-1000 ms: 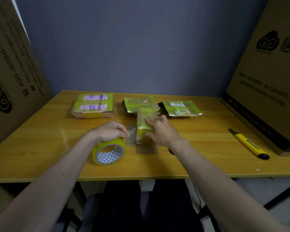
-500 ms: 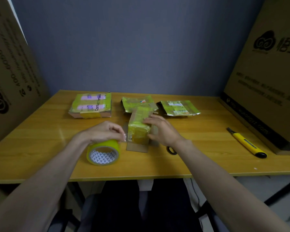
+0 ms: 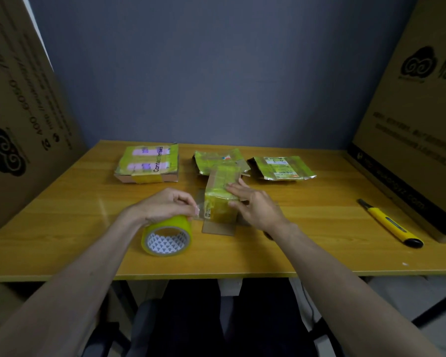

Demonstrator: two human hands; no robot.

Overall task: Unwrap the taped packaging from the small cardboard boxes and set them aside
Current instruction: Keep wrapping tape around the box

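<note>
Pinching a strip of clear tape (image 3: 200, 211) between thumb and fingertips, the left hand (image 3: 165, 206) sits on top of the yellow tape roll (image 3: 167, 237), which stands on edge near the front of the wooden table (image 3: 62, 228). The strip runs right to the small taped box (image 3: 220, 199) at the table's centre. The right hand (image 3: 252, 204) presses on that box with fingers fairly straight across its top and thumb against its near right corner. A loose cardboard flap (image 3: 219, 229) lies flat under the box's near end.

Farther back, three items sit in a row: a taped flat box (image 3: 148, 163) at far left, a flattened yellow wrapper (image 3: 216, 161) just behind the held box, and a second flattened wrapper (image 3: 281, 168) to its right. A yellow utility knife (image 3: 389, 222) lies well apart at the right. Large cardboard cartons stand at the left (image 3: 18, 112) and right (image 3: 417, 112) edges.
</note>
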